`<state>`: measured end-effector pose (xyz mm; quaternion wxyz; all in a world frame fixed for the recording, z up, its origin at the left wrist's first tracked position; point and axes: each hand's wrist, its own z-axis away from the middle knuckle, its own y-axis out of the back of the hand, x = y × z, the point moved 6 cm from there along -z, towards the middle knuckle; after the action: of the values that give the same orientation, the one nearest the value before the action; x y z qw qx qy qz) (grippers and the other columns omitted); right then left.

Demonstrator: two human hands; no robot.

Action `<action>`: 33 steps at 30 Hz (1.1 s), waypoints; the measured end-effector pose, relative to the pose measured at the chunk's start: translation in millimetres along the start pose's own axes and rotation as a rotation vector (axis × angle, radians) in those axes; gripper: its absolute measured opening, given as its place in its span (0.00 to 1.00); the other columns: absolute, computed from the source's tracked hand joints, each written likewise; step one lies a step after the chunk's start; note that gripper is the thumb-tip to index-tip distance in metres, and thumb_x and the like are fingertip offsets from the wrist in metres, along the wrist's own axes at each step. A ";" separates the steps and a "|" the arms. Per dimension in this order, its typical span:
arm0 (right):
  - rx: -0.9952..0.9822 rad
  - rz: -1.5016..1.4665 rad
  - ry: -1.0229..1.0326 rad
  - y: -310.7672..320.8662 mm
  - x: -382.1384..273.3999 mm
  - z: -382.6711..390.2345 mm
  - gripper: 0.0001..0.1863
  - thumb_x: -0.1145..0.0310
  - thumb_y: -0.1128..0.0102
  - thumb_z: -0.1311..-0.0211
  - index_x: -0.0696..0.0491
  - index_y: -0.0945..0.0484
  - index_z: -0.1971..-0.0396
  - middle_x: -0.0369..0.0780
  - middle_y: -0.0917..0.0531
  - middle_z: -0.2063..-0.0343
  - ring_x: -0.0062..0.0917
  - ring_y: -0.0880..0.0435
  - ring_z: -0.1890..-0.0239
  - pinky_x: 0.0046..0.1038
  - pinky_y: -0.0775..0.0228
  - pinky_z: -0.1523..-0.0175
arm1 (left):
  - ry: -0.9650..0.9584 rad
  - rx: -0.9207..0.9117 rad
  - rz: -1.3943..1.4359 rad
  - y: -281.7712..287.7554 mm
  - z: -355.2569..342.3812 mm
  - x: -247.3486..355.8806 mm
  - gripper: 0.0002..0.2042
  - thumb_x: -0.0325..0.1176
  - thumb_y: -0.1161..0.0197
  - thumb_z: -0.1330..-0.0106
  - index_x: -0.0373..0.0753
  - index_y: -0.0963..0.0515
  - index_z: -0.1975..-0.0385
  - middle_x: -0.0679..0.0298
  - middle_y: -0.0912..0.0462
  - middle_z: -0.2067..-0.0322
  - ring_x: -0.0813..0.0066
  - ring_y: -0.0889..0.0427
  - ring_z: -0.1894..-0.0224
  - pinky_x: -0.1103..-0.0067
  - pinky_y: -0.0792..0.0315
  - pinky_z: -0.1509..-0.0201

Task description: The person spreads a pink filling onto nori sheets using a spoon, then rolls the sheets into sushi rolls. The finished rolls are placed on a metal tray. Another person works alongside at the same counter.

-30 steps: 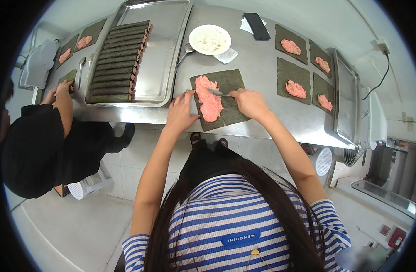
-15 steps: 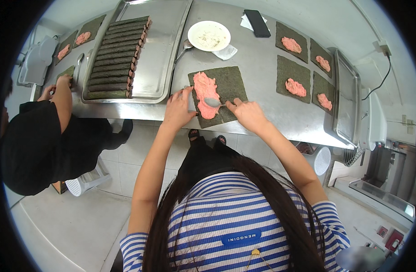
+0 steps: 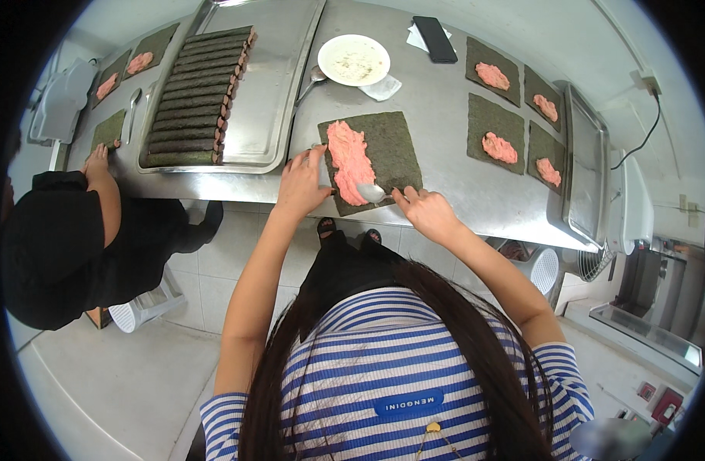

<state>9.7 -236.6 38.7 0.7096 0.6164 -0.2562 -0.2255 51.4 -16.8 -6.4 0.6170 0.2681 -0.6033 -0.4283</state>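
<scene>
On the steel table in front of me lies a dark green seaweed sheet, with a long strip of pink minced paste spread down its left side. My right hand grips the handle of a metal spoon, whose bowl rests on the paste near the sheet's front edge. At the left edge of the sheet, my left hand has thumb and fingers spread apart, touching the margin beside the paste.
Rows of seaweed rolls fill part of a metal tray at left. Behind the sheet stand a white bowl and a phone. Seaweed sheets with paste lie at right, beside another tray. A co-worker works at far left.
My right hand and spoon have slid toward me and slightly right, along the paste, which now reaches lower. My left hand stays put. The co-worker's hands have shifted toward the table's edge.
</scene>
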 end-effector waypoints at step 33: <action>0.033 0.023 -0.038 12.1 -28.5 2.5 0.18 0.70 0.45 0.49 0.60 0.25 0.56 0.39 0.25 0.72 0.27 0.20 0.72 0.27 0.26 0.70 | -0.029 0.034 -0.003 -2.6 0.5 -1.6 0.41 0.33 0.26 0.55 0.41 0.42 0.39 0.54 0.28 0.44 0.56 0.34 0.37 0.62 0.39 0.36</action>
<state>-13.7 -218.7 48.5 0.6967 0.6208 -0.2804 -0.2248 50.5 -16.6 -9.3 0.6029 0.2732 -0.6190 -0.4228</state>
